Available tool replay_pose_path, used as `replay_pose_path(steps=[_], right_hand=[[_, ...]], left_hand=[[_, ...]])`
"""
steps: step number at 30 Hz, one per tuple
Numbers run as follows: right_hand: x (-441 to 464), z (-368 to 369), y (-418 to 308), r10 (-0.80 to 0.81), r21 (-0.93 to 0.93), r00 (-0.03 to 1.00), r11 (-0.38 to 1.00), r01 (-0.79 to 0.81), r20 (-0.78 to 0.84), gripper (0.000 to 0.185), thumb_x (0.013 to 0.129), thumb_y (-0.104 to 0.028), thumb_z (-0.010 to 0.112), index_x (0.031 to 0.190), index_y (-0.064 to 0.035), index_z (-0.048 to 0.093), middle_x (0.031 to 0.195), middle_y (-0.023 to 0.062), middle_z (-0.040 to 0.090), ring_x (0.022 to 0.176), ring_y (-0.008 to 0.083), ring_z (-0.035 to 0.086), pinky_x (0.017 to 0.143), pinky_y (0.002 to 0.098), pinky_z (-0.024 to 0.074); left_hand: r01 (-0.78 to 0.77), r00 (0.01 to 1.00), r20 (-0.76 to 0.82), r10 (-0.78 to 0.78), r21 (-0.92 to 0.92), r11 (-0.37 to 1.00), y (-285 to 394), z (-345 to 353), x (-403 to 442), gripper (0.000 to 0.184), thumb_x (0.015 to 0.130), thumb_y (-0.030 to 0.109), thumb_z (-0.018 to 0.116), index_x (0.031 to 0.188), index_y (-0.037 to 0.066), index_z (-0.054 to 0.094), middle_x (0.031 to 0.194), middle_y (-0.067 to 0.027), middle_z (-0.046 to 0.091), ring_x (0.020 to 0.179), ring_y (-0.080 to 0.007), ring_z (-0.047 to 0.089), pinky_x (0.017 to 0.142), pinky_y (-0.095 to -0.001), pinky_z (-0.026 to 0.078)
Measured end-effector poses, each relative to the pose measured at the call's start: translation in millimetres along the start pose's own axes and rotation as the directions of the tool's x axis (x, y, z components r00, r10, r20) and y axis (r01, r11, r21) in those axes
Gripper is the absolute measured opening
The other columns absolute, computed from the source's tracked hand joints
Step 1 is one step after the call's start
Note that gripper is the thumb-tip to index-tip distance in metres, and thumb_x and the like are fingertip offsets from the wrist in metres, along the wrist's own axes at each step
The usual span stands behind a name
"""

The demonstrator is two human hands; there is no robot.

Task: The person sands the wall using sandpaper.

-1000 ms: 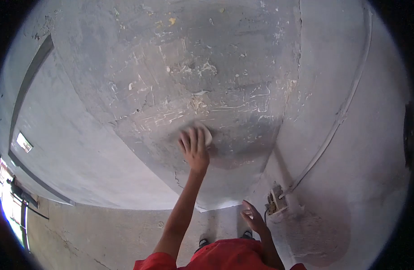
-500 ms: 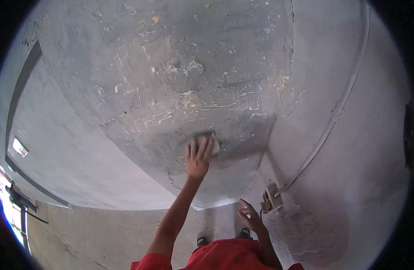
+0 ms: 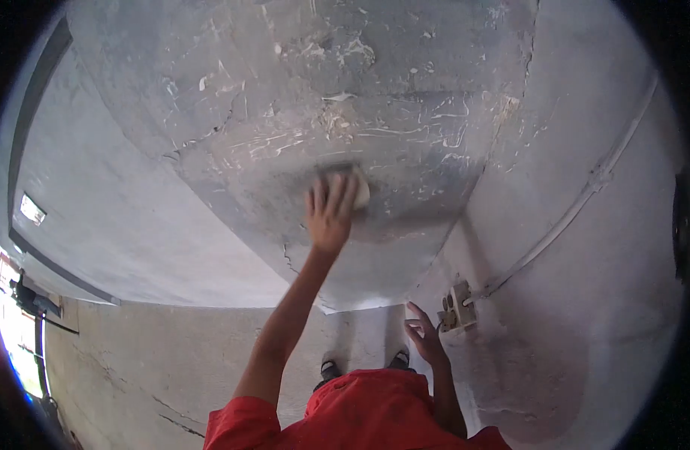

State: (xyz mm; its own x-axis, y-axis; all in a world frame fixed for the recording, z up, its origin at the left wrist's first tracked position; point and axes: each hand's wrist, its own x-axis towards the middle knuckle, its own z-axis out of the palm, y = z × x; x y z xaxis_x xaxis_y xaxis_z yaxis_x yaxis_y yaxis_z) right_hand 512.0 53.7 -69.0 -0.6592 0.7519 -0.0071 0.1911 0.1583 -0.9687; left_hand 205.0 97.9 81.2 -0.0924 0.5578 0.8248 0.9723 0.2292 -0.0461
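My left hand (image 3: 330, 214) is pressed flat against the scraped grey wall (image 3: 255, 180), fingers over a piece of sandpaper (image 3: 362, 191). Its pale back shows to the right of the fingers, and a dark edge shows above them; most of it lies under the hand. Around it the wall has white flakes, scratches and patches of old paint. Lower down on the right, my right hand (image 3: 426, 334) hangs in the air with fingers apart, holding nothing. It is near an opened socket box (image 3: 459, 306) on the side wall.
A cable strip (image 3: 566, 217) runs up the right wall from the socket box. A crack (image 3: 532, 45) follows the corner. Below are the floor (image 3: 135, 360) and my feet (image 3: 330, 370). On the far left a bright opening (image 3: 15, 330) has a dark object (image 3: 33, 300) beside it.
The view has tilted down a little, so the wall marks sit higher in it. My left hand stays on the wall with the sandpaper, blurred by motion. My right hand remains raised and open.
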Motion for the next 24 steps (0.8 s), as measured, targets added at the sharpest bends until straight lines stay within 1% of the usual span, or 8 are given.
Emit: replay_pose_path(steps=[3,7,11,14,17,19,22,24], right_hand=[[5.1,6.3,-13.7,0.034,0.053,0.999,0.998,-0.035,0.013,0.053,0.088,-0.014,0.053,0.136,-0.0101,0.032,0.136,0.0079,0.039,0.106,0.0180,0.054,0.090,0.0339,0.0421],[-5.2,17.1,-14.0,0.106,0.134,0.994,0.985,-0.110,0.039,0.054,0.088,-0.014,0.055,0.136,-0.0103,0.031,0.137,0.0082,0.038,0.107,0.0180,0.053,0.090,0.0348,0.0415],[-4.1,21.1,-1.8,0.062,0.139,0.994,0.988,-0.074,0.089,0.056,0.087,-0.016,0.056,0.136,-0.0100,0.031,0.136,0.0086,0.039,0.105,0.0183,0.053,0.089,0.0347,0.0418],[-0.9,20.4,-3.5,0.014,0.112,0.998,0.993,-0.021,0.065,0.055,0.088,-0.016,0.056,0.136,-0.0093,0.031,0.135,0.0098,0.039,0.104,0.0201,0.054,0.088,0.0349,0.0429],[-5.7,22.5,-8.8,-0.056,0.081,0.995,0.995,0.050,0.082,0.056,0.088,-0.017,0.056,0.136,-0.0082,0.031,0.135,0.0113,0.039,0.103,0.0221,0.054,0.087,0.0350,0.0438],[-11.3,28.1,-2.4,-0.014,0.121,0.997,0.993,0.006,0.072,0.056,0.088,-0.018,0.056,0.136,-0.0086,0.031,0.135,0.0115,0.039,0.103,0.0224,0.054,0.087,0.0351,0.0440],[-21.4,29.6,3.1,0.060,0.136,0.995,0.988,-0.071,0.079,0.057,0.087,-0.021,0.057,0.137,-0.0092,0.031,0.135,0.0111,0.039,0.104,0.0229,0.054,0.087,0.0353,0.0442],[-23.8,24.9,-5.1,0.140,0.137,0.987,0.979,-0.151,0.083,0.056,0.088,-0.021,0.056,0.136,-0.0088,0.031,0.135,0.0106,0.040,0.104,0.0227,0.054,0.087,0.0353,0.0440]], left_hand=[[-0.005,0.971,0.236,0.023,-0.077,0.997,2.4,43.3,-120.8,0.057,0.074,0.005,0.050,0.128,0.022,0.049,0.134,-0.0008,0.043,0.124,-0.0296,0.038,0.100,-0.0485,0.030],[-0.010,0.976,0.217,0.024,-0.065,0.998,5.1,27.6,-97.9,0.055,0.075,0.005,0.049,0.128,0.021,0.049,0.133,0.0003,0.043,0.124,-0.0293,0.038,0.101,-0.0485,0.030],[0.066,0.996,-0.054,-0.067,-0.025,0.998,22.5,-18.0,18.1,0.054,0.077,0.008,0.049,0.130,0.020,0.046,0.134,-0.0007,0.042,0.122,-0.0360,0.037,0.098,-0.0533,0.030],[0.055,0.997,-0.047,-0.058,-0.053,0.997,25.2,-19.0,30.6,0.055,0.077,0.008,0.050,0.131,0.020,0.045,0.135,-0.0012,0.041,0.123,-0.0361,0.036,0.098,-0.0536,0.030],[-0.079,0.984,0.153,0.091,-0.077,0.994,15.8,42.1,-72.3,0.057,0.076,0.006,0.049,0.131,0.022,0.045,0.135,0.0005,0.041,0.124,-0.0318,0.036,0.099,-0.0517,0.030],[0.009,0.961,0.273,0.038,-0.168,0.986,25.5,45.7,-123.8,0.058,0.076,0.004,0.049,0.130,0.023,0.046,0.135,0.0015,0.041,0.126,-0.0288,0.036,0.100,-0.0509,0.030],[0.005,0.965,0.261,0.013,-0.069,0.998,31.9,48.9,-111.1,0.057,0.076,0.003,0.048,0.130,0.023,0.047,0.135,0.0021,0.041,0.126,-0.0275,0.035,0.100,-0.0514,0.029],[0.011,0.994,0.107,-0.002,-0.081,0.997,36.7,31.8,-50.7,0.056,0.076,0.003,0.048,0.130,0.021,0.047,0.134,-0.0006,0.042,0.126,-0.0315,0.035,0.098,-0.0519,0.030]])
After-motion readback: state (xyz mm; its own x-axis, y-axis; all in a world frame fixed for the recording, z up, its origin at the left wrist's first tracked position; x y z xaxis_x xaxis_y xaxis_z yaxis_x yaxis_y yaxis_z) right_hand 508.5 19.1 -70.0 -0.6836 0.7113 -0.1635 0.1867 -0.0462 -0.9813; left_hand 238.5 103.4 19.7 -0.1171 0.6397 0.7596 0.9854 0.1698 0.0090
